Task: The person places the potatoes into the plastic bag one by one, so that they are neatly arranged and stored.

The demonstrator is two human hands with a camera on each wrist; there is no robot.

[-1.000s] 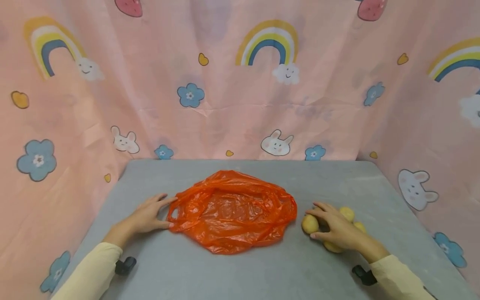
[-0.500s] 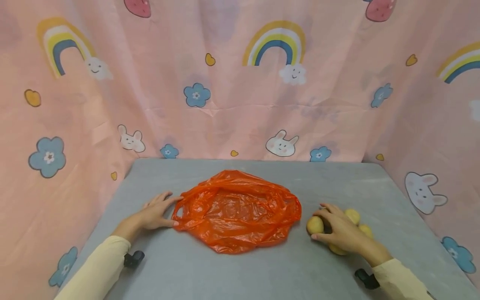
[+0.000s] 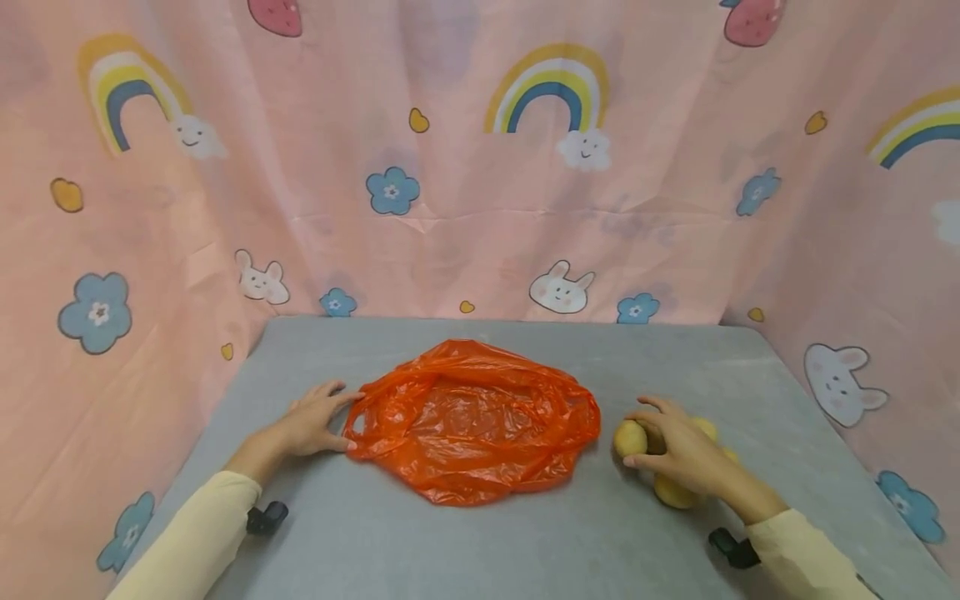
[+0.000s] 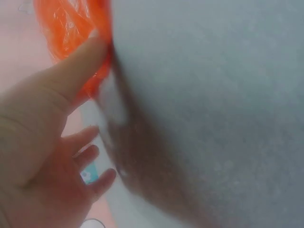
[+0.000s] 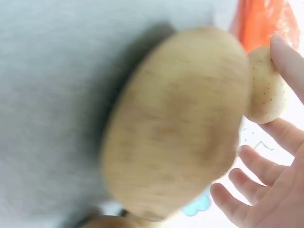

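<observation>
A crumpled orange plastic bag point(image 3: 472, 433) lies spread out on the grey table, its mouth facing up. At its left end, my left hand point(image 3: 309, 423) touches the handle loop with thumb and fingertips set apart; the left wrist view has the thumb point(image 4: 78, 66) on the bag's edge and the other fingers spread. To the right of the bag, my right hand point(image 3: 684, 450) pinches a small yellowish potato point(image 3: 628, 438) between thumb and index finger. Its remaining fingers stand free in the right wrist view, beside a larger potato point(image 5: 175, 123).
Several more potatoes lie under and behind the right hand, partly hidden by it, one of them a near potato point(image 3: 675, 493). The grey table point(image 3: 465, 550) runs back to a pink printed curtain point(image 3: 465, 183), which also encloses both sides.
The view has shifted slightly. My right hand, with the pinched potato, has risen a little, and its fingers have closed in on the potato. The left hand and the bag stay as they were.
</observation>
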